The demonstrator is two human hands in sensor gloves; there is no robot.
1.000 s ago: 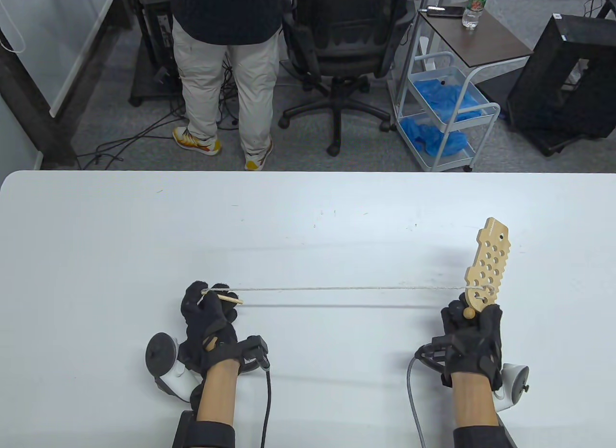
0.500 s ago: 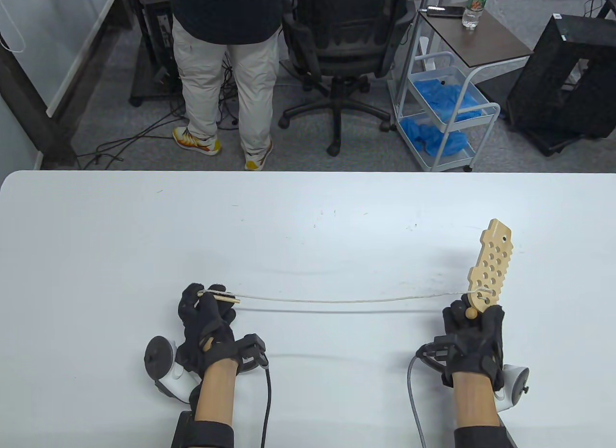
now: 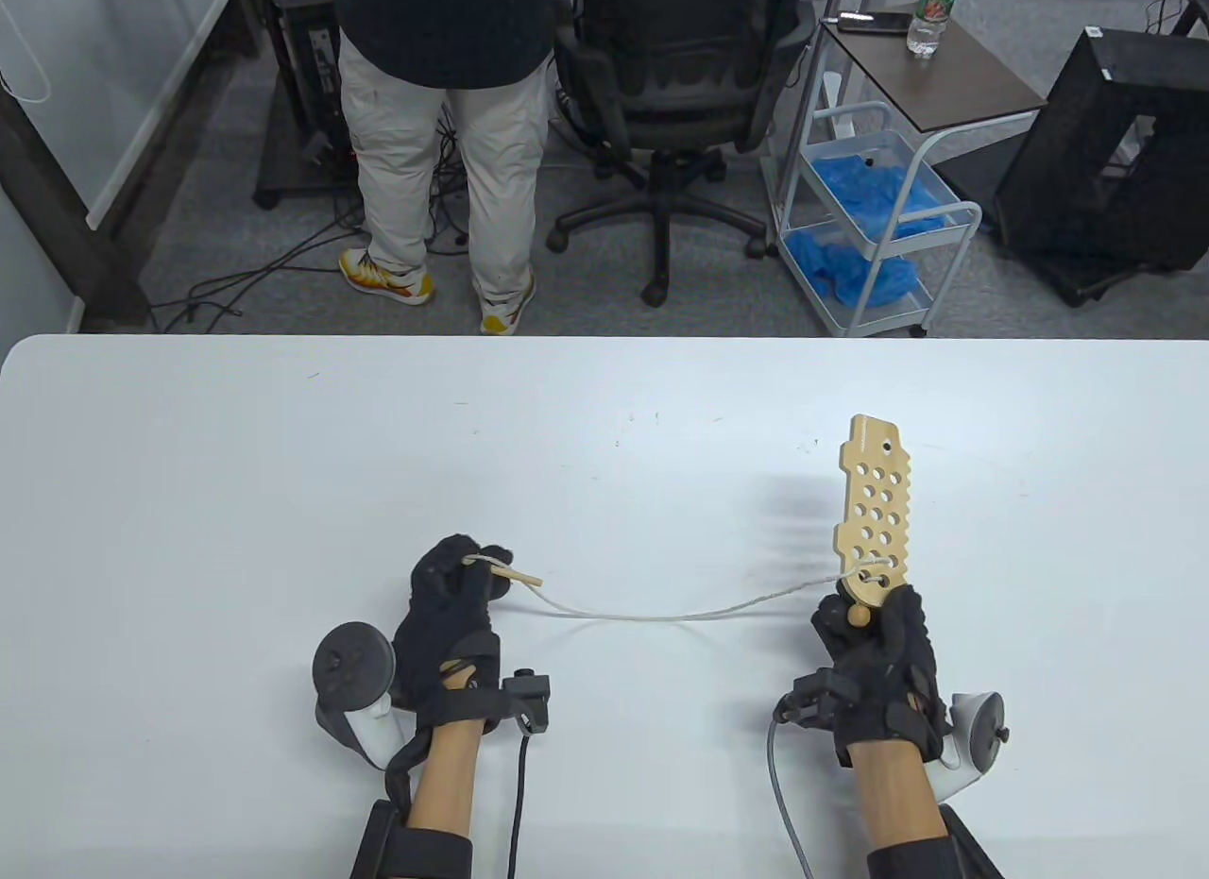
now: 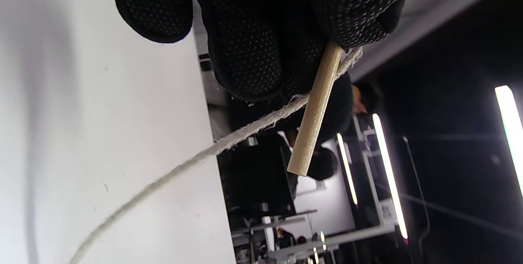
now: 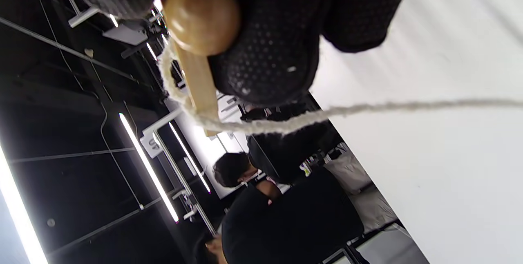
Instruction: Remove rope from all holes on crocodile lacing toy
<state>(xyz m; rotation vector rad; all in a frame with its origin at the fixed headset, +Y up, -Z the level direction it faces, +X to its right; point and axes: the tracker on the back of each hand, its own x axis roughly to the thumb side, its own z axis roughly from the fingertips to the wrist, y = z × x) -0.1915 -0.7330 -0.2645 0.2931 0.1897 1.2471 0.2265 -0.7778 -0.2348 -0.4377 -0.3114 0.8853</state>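
My right hand grips the near end of the wooden crocodile lacing board and holds it upright above the table, holes facing up. A round wooden knob sits at my fingers; it also shows in the right wrist view. A white rope runs from the lowest holes, sagging leftward to my left hand. My left hand pinches the rope's wooden needle; the needle and rope show close in the left wrist view.
The white table spreads wide around both hands. Beyond its far edge stand a person, an office chair and a white cart with blue cloth.
Both hands have moved toward each other, and the rope has gone from taut to a slack sag. The board now stands further left and more upright.
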